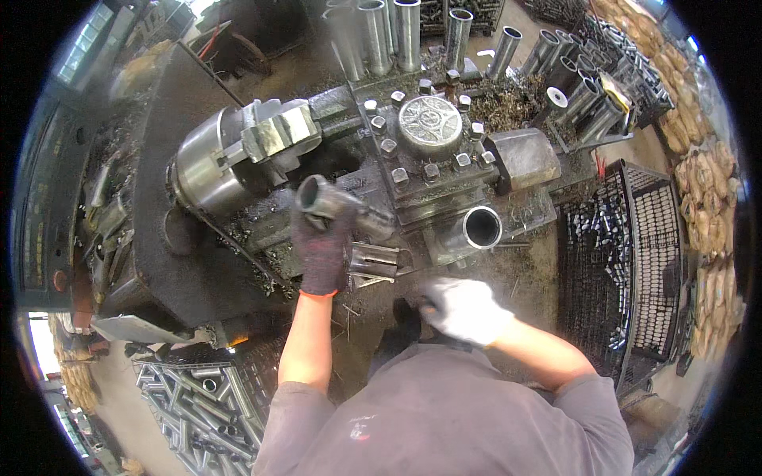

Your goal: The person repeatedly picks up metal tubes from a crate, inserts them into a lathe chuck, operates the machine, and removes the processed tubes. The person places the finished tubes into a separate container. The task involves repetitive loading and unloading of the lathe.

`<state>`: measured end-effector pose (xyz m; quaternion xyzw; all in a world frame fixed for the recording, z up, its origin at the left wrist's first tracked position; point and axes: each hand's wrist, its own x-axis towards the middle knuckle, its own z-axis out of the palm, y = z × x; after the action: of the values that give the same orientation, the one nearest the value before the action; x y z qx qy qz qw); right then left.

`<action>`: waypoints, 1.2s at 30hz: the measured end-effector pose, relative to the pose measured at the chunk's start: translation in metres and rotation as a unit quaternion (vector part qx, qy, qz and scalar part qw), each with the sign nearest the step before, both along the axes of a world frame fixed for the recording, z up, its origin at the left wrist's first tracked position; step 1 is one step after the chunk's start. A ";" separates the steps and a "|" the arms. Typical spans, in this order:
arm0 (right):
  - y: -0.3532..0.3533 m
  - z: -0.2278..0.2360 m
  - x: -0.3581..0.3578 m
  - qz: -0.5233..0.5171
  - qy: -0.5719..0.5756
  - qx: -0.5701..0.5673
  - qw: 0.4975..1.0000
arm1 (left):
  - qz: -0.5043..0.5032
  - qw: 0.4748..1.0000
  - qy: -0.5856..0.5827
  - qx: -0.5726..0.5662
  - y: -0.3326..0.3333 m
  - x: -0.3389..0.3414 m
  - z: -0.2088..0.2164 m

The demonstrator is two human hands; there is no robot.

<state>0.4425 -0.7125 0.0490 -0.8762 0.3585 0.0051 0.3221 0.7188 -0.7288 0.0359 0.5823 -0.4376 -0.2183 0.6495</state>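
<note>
My left hand [321, 254], in a dark glove with an orange cuff, is closed around a short metal tube [373, 221]. The tube lies slanted, its open end [310, 190] turned up at the left, in front of the lathe's chuck [213, 163]. My right hand [464, 308], in a white glove, hovers before my body. Motion smears its fingers, and a dark shape close to them is too unclear to name. Between my hands and the machine, another metal tube [482, 228] stands with its open end up. A slotted metal piece [375, 262] lies beside my left hand.
A round-capped tool post [429, 123] ringed by square-headed bolts rises ahead. Upright tubes [408, 40] line the back. At the right stands a wire basket [635, 262] of small metal parts; a crate of loose tubes [202, 412] sits at the lower left. Metal shavings [508, 107] cover the carriage.
</note>
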 end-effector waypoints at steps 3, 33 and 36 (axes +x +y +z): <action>0.002 -0.024 0.057 0.065 -0.057 -0.146 0.985 | -0.026 0.946 0.322 0.025 0.026 0.031 0.003; -0.199 0.232 0.118 0.116 -0.129 -0.284 0.943 | 0.143 0.682 -0.603 0.389 -0.071 0.175 0.121; -0.283 0.200 0.150 0.132 0.085 -0.428 0.890 | 0.104 0.667 -0.626 0.390 -0.079 0.179 0.137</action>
<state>0.5921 -0.9954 0.2492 -0.9647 0.2327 -0.0316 -0.1190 0.8975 -0.8081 0.1726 0.8241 -0.5526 0.1161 -0.0448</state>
